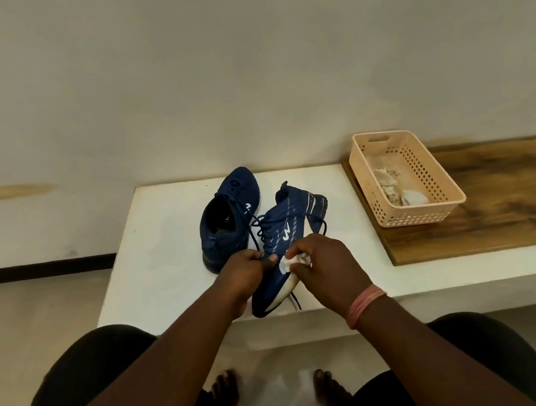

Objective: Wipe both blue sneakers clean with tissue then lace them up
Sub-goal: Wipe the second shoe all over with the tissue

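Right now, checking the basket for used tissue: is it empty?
Not empty: crumpled tissue lies inside the peach basket on the wooden board.

Two navy blue sneakers sit on the white table [151,249]. The far sneaker [225,221] stands upright on its sole, toe pointing away, its opening dark and its laces loosely threaded. The near sneaker [283,234] lies tilted onto its side, its white sole edge showing, heel toward the table's front edge, dark laces hanging loose. A crumpled white tissue [295,261] presses against its side near the heel.
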